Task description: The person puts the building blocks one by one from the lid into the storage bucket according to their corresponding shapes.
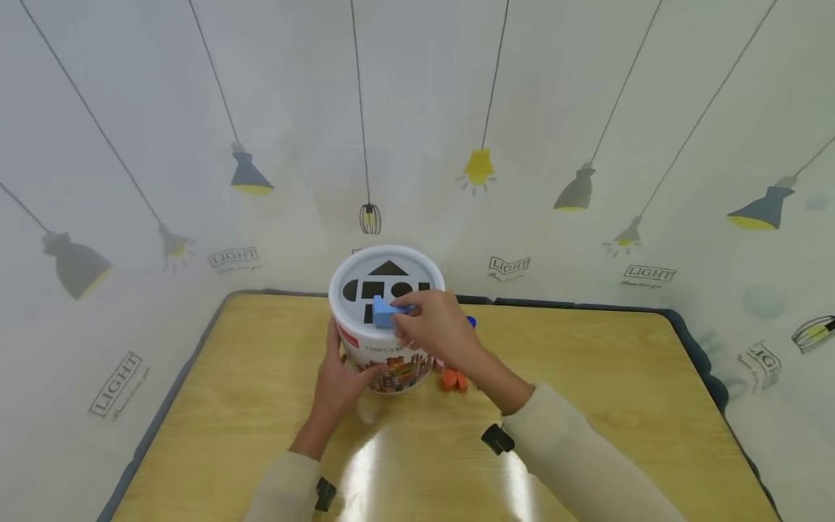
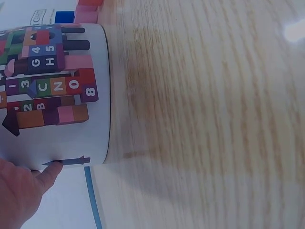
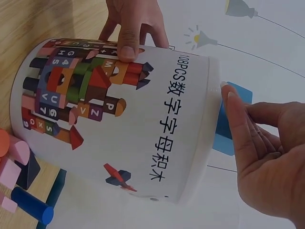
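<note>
Head view: I see the thumb and fingertips of the right hand [image 1: 433, 326] pinched together on a light-blue block [image 1: 383, 313], which is at the lid [image 1: 417, 270], just left of those fingertips and partly over a dark cut-out. From here I cannot tell whether any of the block is inside the opening. More cut-outs lie beyond the right fingertips, a triangle farthest off. Below and left of them, the left hand [image 1: 339, 384] is clamped on the bucket [image 1: 398, 366], its thumb over the printed front and its other fingers spread apart round the side; the bucket stands upright on the table [image 1: 574, 377]. Orange blocks [image 1: 449, 379] lie on the wood below the right fingers, beside the bucket. My right wrist view shows the left thumb pressed on the print, and the block close against the lid at the tips of the right fingers, which hide part of it. Well apart from those fingers, down by the bucket's base, I make out pink blocks [image 3: 9, 172], a dark block [image 3: 28, 171] and a blue cylinder [image 3: 33, 205]. In my left wrist view a left fingertip touches the printed side near the base, and a red block [image 2: 89, 2] shows past the bucket, across from that fingertip. Beyond both hands' fingers rises the wall [image 1: 424, 72], decorated with hanging lamps.
</note>
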The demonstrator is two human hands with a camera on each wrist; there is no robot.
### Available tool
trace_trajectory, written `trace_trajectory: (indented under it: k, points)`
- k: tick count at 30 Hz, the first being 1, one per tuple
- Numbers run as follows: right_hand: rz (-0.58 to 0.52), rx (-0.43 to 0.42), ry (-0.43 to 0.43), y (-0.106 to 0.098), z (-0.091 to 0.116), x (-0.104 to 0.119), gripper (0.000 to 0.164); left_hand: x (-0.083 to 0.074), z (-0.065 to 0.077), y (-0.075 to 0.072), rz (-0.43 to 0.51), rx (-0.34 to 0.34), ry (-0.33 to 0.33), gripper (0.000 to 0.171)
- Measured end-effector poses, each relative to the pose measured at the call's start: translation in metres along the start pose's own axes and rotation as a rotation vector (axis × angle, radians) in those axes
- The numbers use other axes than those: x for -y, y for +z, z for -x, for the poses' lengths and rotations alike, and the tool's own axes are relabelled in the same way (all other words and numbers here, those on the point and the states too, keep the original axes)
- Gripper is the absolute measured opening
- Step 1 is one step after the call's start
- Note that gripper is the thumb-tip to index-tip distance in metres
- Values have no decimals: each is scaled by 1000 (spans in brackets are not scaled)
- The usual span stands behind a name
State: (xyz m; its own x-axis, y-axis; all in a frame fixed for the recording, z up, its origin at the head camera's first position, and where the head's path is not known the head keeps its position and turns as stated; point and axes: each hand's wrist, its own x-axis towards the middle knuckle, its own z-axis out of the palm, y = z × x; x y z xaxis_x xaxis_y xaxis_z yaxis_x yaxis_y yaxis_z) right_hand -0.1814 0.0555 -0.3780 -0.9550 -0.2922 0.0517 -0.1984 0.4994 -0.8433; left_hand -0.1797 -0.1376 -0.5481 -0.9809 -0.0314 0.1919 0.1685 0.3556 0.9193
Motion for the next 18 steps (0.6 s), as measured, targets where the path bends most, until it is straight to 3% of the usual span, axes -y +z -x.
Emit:
trace_trajectory:
  k: [8, 18]
  points:
    - [-20, 29, 30, 8, -9, 4, 27, -3, 0, -4, 0, 5, 3, 123]
    - [72, 43, 53, 10, -17, 5, 27, 0, -3, -1, 1, 9, -19, 123]
